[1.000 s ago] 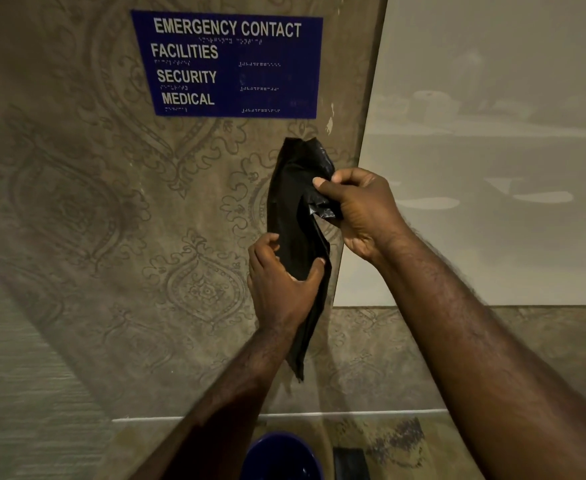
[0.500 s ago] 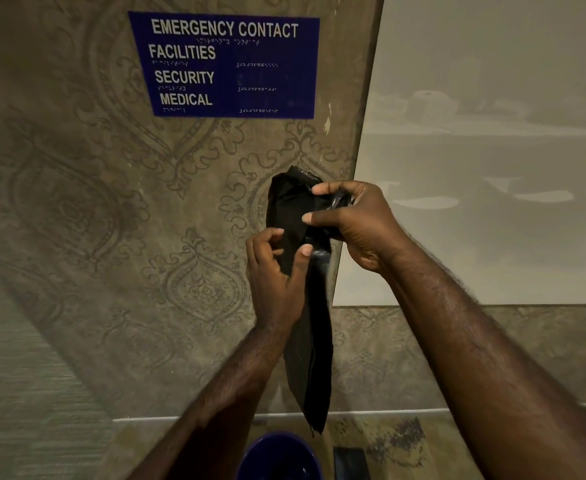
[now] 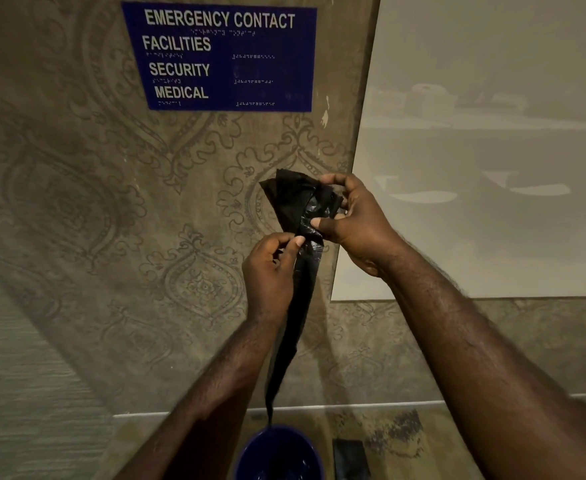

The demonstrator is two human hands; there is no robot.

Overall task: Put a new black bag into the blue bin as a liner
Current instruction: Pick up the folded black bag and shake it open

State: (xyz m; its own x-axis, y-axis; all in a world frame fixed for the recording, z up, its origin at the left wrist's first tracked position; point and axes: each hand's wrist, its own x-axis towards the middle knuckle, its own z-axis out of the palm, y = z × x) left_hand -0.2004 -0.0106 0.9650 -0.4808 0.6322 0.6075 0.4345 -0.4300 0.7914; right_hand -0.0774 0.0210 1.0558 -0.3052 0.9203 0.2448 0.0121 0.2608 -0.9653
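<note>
I hold a folded black plastic bag (image 3: 293, 202) up in front of the patterned wall. My right hand (image 3: 353, 220) pinches its crumpled upper part between thumb and fingers. My left hand (image 3: 270, 268) pinches the bag just below, at its left edge. The rest of the bag hangs down as a narrow strip, and its tip reaches to just above the blue bin (image 3: 279, 452). The bin stands on the floor at the bottom of the view, seen from above with a dark inside.
A blue sign (image 3: 218, 57) reading EMERGENCY CONTACT is fixed high on the patterned wall (image 3: 76, 202). A pale glass panel (image 3: 492, 168) fills the right side. A small dark flat object (image 3: 350, 459) lies on the floor right of the bin.
The bag has unfolded further and now hangs lower, down to the bin. My left hand moved up to pinch it just under my right hand, which has shifted its grip on the top.
</note>
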